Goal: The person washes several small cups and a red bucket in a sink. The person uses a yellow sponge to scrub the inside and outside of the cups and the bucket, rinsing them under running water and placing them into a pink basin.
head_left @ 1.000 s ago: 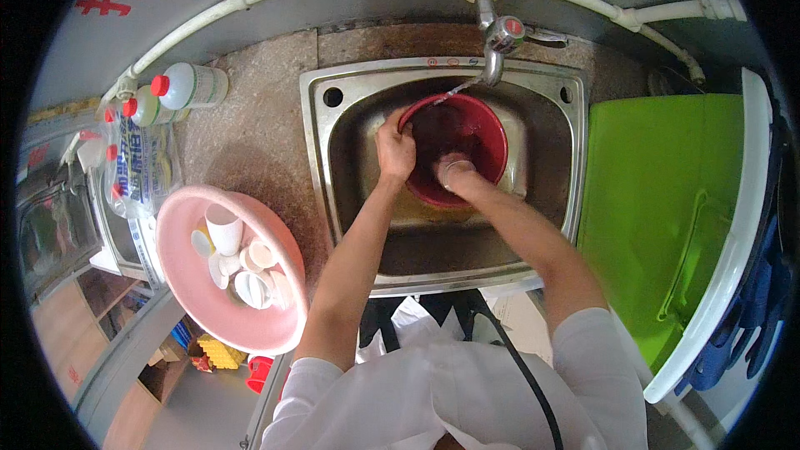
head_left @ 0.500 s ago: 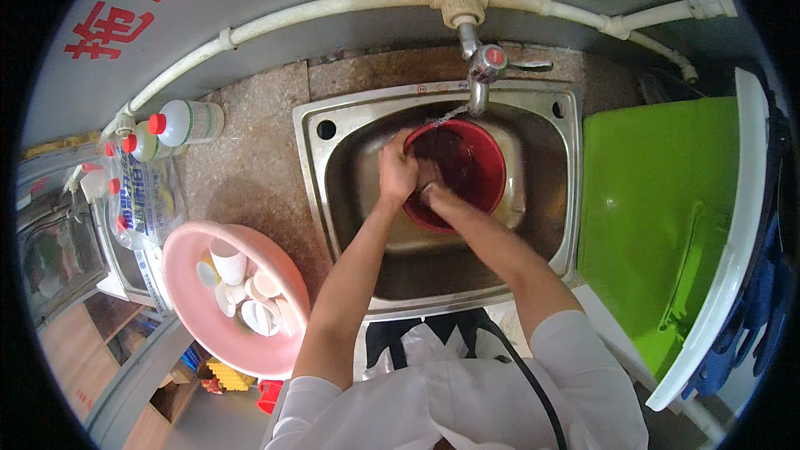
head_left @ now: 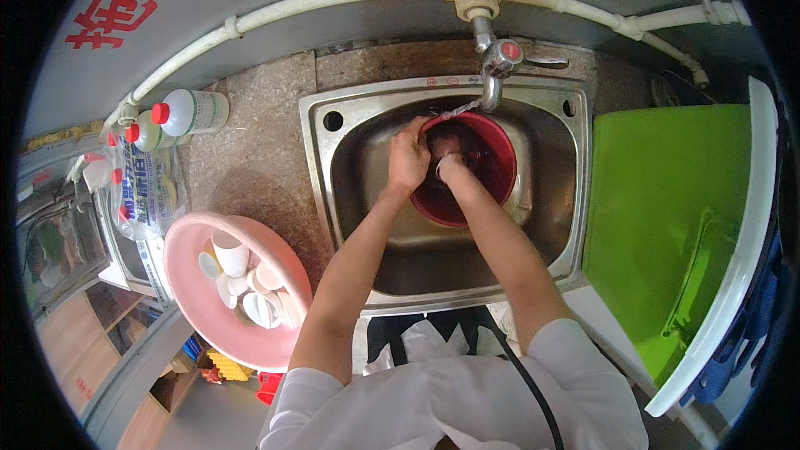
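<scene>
- Our left grip [head_left: 409, 156] holds the red basin [head_left: 501, 160] by its rim.
- Our right grip [head_left: 447, 152] is inside; we cannot tell whether it holds anything.

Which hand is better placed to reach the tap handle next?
Probably the right hand: it's nearer the tap handle, which points right, while the left hand grips the red basin.

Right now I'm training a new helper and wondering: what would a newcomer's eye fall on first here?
Probably the dark red basin in the metal sink, with the left hand holding its left rim and the right hand inside it. The big, bright green panel at the right comes next. At the lower left, a pink basin holds small, mostly white things.
</scene>
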